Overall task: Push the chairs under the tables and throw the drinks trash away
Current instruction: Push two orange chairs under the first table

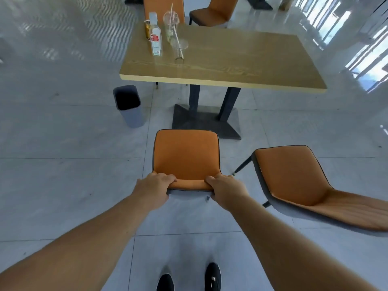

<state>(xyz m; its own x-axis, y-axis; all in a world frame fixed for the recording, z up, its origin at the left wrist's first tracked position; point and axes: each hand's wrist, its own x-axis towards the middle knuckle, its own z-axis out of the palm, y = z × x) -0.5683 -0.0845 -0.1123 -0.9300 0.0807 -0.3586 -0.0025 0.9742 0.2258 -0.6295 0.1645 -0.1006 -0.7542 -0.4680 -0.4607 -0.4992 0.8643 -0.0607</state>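
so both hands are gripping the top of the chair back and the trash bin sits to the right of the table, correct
Not quite. The head view shows the trash bin left of the table, not right. Both the left hand and right hand do grip the chair back.

Glossy pale tiled floor [63, 175]; black shoes [212, 277] below; bright, perhaps windowed wall [357, 38] at right.

Orange chairs [185, 156], light wood-grain table [220, 59], grey bin [134, 116], pale grey floor tiles [73, 175]

Glossy grey tiled floor [63, 175]; bright windows [336, 28] at right.
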